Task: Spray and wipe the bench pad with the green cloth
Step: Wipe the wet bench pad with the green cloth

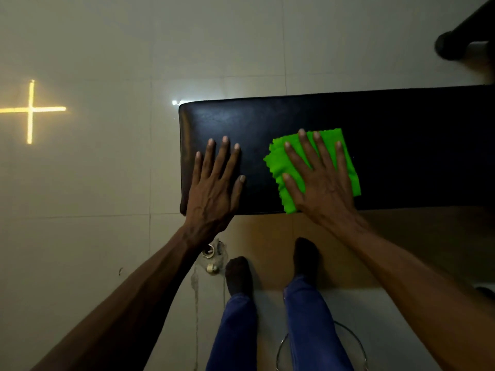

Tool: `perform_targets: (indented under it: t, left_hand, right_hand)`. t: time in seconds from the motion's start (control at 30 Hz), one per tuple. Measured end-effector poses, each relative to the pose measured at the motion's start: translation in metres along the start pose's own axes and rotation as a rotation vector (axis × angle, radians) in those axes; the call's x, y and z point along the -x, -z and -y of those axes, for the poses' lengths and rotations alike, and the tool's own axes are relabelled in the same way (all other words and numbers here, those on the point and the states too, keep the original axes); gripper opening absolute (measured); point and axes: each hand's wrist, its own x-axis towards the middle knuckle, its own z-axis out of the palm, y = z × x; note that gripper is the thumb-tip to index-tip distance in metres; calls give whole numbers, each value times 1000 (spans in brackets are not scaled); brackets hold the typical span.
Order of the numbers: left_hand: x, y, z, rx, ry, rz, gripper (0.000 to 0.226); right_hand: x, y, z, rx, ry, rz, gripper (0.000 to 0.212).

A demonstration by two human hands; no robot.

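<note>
From my remote seat I see the right hand [321, 180] with its fingers [304, 145] spread straight and flat, pressing down on the green cloth [345, 156], which lies folded and rumpled on the black bench pad [401, 145], near the pad's front edge and a little in from its rounded end. The left hand [214, 183] lies just beside it, apart from the cloth, its fingers [225, 153] also straight and slightly fanned, palm down on the bare pad at that end, holding nothing. The pad, the counter of this scene, is dark, glossy leather-like upholstery, faintly creased near its corner, and runs off the right side of the view. Both bare forearms reach in from below. Under them stand two legs in blue trousers [308, 317] and dark socks [238, 274] on a floor [107, 170] of large pale tiles with thin joints. A small metal fitting [211, 253] sits in the floor beside the left foot, with a streak running down the tile from it. A thin metal ring [359, 341] lies on the floor behind the right leg. On the tiles to the left glows a yellow cross of light [30, 109], and a small white glint [174, 102] shows by the pad's far corner. A dark tubular piece of equipment [455, 46] stands at the upper right, blurred.
</note>
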Motion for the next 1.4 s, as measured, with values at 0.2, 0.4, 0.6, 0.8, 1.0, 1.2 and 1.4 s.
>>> perform_targets:
  t: [0.2,0.4,0.6,0.8,1.0,1.2,1.4]
  left_hand:
    - [1,-18,2,-73,-3,-57,61]
    - [2,-5,-1,-52,7,-19,61]
    - [1,-18,0,-125,0,-48,61]
    - [-4,-2,-12,-90,1,-8,61]
    - [-46,-7,-54,-7,-168,33,61]
    - [-55,-20,-69,-87,-179,60,60]
    - [-50,-5,-82,-46,-125,109,62]
  right_hand:
    - [-17,-15,58,-52,-152,-81,62]
    - [36,-3,14,-10,52,24,63]
    - [-29,-6,27,-64,-518,-176,58]
    - [31,-17,41,-91,-80,-89,60]
    - [43,-8,-43,-10,-178,-95,59]
    - [26,-18,6,-58,-251,-149,60]
    - [78,3,-73,-29,-86,-20,59]
